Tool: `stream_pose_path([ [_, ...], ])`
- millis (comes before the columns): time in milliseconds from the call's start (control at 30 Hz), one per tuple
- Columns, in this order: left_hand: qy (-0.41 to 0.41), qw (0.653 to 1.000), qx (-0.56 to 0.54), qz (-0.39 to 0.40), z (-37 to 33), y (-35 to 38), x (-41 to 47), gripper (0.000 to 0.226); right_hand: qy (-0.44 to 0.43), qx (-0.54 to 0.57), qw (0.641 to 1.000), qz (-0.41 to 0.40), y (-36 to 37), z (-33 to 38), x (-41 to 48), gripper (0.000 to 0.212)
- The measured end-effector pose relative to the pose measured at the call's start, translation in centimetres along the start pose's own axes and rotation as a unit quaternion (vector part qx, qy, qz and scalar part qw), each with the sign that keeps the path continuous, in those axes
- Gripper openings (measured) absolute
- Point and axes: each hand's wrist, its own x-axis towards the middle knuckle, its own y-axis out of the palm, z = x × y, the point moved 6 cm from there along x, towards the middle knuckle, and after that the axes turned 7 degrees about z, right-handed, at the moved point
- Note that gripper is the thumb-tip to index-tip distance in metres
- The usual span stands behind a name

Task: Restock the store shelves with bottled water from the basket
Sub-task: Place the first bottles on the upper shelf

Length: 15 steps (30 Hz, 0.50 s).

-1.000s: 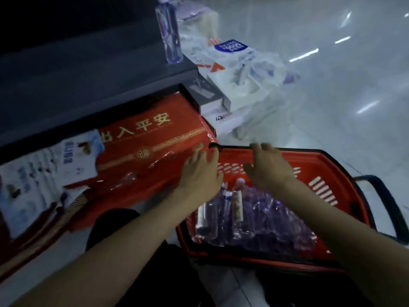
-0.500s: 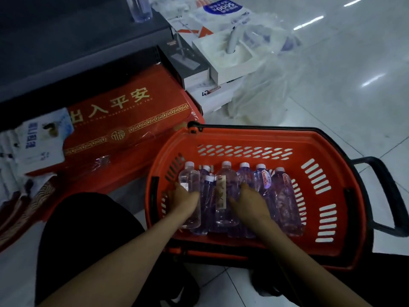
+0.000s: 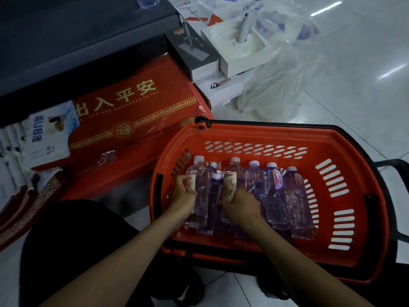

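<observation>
Nearest, our left hand [image 3: 183, 192] curls round a beige-label bottle [image 3: 198, 173] at the left end of the row & our right hand [image 3: 241, 204] grips a second beige-label bottle [image 3: 232, 173] near it, both lying w/ other water bottles [image 3: 274, 196], caps away from us, in the red basket [image 3: 265, 131] on the floor. Just left of the basket a red gift box [image 3: 132, 107] w/ gold characters sits below the dark shelf [image 3: 77, 36], white packs [image 3: 48, 131] at its left end. Farther off, stacked boxes [image 3: 239, 52] & a clear plastic bag [image 3: 276, 85] crowd the shelf's end, w/ one lone bottle [image 3: 147, 1] on the shelf at the top edge.
</observation>
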Motion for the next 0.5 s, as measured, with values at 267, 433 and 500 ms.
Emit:
stream_pose_path([
  [267, -0.005, 0.999, -0.01, 0.053, 0.3, 0.8, 0.4, 0.043, 0.028, 0.033, 0.999, -0.029, -1.0, -1.2, 1.4, 0.056],
  [433, -0.014, 0.997, -0.011, 0.073, 0.7, 1.0, 0.9, 0.067, 0.057, 0.026, 0.998, 0.012, 1.4, 0.3, 0.9, 0.1],
  [500, -0.035, 0.995, -0.032, 0.082, 0.9, 1.1, 1.0, 0.074, 0.061, 0.074, 0.995, -0.003, 1.8, 0.1, 1.9, 0.094],
])
